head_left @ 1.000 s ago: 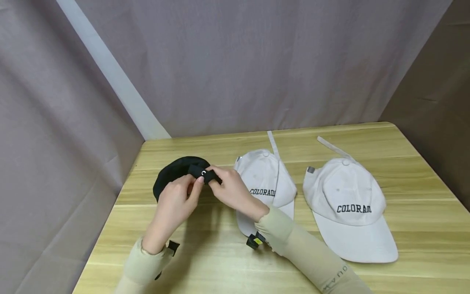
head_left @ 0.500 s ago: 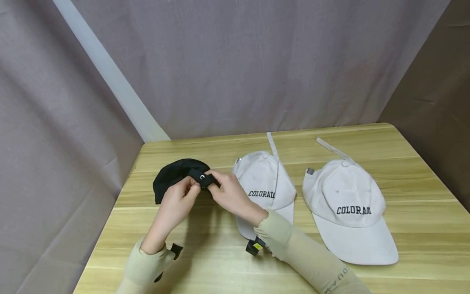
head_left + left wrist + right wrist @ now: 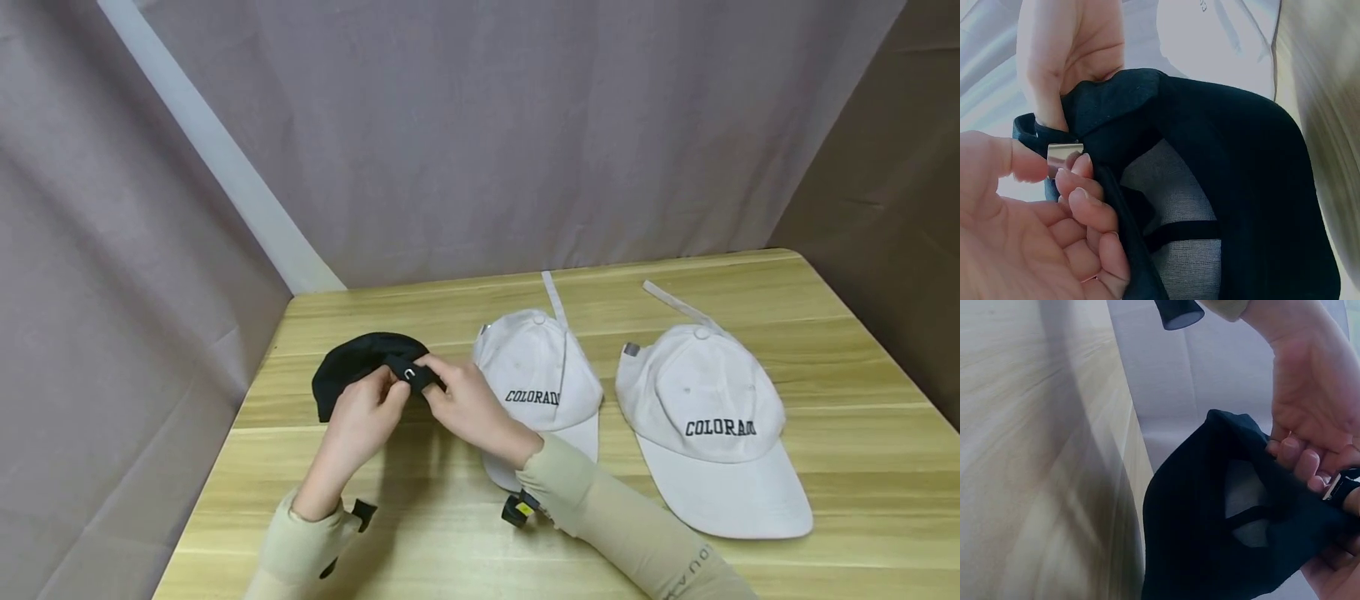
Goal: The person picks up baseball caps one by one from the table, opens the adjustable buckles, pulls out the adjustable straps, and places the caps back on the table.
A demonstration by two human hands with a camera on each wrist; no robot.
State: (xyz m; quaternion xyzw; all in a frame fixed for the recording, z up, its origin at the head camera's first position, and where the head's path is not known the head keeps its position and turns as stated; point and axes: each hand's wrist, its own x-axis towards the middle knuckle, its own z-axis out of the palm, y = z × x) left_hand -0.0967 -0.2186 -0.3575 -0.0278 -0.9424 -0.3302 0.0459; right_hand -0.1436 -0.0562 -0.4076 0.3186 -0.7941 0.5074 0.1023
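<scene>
Two-handed grip at the rear of a black cap (image 3: 348, 371). The left hand (image 3: 365, 414) pinches the metal buckle (image 3: 1063, 161) between thumb and fingertips, its other fingers curled along the cap's edge. The right hand (image 3: 471, 402) pinches the dark strap (image 3: 1024, 127) immediately beside the buckle; how far its thumb passes behind the strap is hidden. Holding both parts so close together probably keeps the soft fabric from slipping or twisting. The crown extends beyond and to the left of the grip, apparently raised off the wooden table (image 3: 435, 542), its opening turned toward the wrist views; this likely leaves the buckle in reach of both hands. To the right of the grip lie two white caps: the nearer cap (image 3: 538, 367) just beside the right hand and partly behind the forearm, the farther cap (image 3: 712, 392) well apart. Both brims face the person and both loose straps point away, an arrangement suggesting deliberate alignment.
</scene>
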